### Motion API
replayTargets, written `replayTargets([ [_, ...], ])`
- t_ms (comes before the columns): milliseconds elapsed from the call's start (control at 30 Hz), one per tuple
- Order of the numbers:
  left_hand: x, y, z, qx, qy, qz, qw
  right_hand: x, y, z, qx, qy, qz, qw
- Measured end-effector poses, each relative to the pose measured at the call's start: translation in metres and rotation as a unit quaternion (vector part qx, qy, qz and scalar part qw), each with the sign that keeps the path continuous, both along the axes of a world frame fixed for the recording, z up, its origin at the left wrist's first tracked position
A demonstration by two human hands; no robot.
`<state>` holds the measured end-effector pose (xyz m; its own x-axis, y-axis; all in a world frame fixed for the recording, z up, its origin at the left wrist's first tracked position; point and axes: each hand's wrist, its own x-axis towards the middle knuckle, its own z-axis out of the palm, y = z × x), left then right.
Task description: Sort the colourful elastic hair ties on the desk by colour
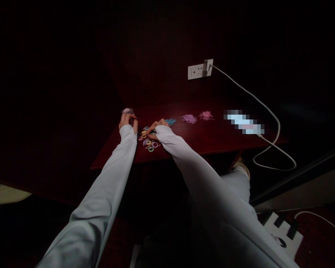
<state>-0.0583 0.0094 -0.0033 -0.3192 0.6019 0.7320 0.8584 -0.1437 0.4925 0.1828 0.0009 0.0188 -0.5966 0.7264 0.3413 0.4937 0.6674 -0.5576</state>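
Observation:
My left hand (127,121) curls around a small, clear plastic-looking container (127,110) with something pale pink at its top; whether it is a bag or a jar I cannot tell. My right hand (158,126) is at a loose pile of colourful hair ties (151,149), green, yellow, pink and lilac. Its thumb and index finger come close together in a pinch at the pile, and what is between them is too small to name. Just beyond that hand lies a small heap of blue thin bands (171,121), partly hidden by the fingers.
Farther right on the dark red table (206,139) sit a purple heap (188,118) and a pink heap (206,115) of thin strands. A blurred-out bright device (244,122) is joined by a white cable (254,96) to the wall socket (197,71).

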Motion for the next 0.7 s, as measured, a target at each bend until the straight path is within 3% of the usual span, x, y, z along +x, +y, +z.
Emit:
replayTargets([
  [233, 0.01, -0.006, 0.006, -0.003, -0.008, 0.001, 1.0, -0.018, -0.018, 0.006, 0.042, -0.043, -0.002, 0.998],
  [433, 0.026, -0.011, 0.006, 0.047, -0.017, -0.003, 0.999, -0.028, -0.025, -0.002, 0.085, -0.06, 0.008, 0.994],
  [700, 0.031, -0.013, 0.007, 0.047, -0.029, -0.034, 0.998, -0.028, -0.021, -0.007, 0.065, -0.048, 0.007, 0.997],
])
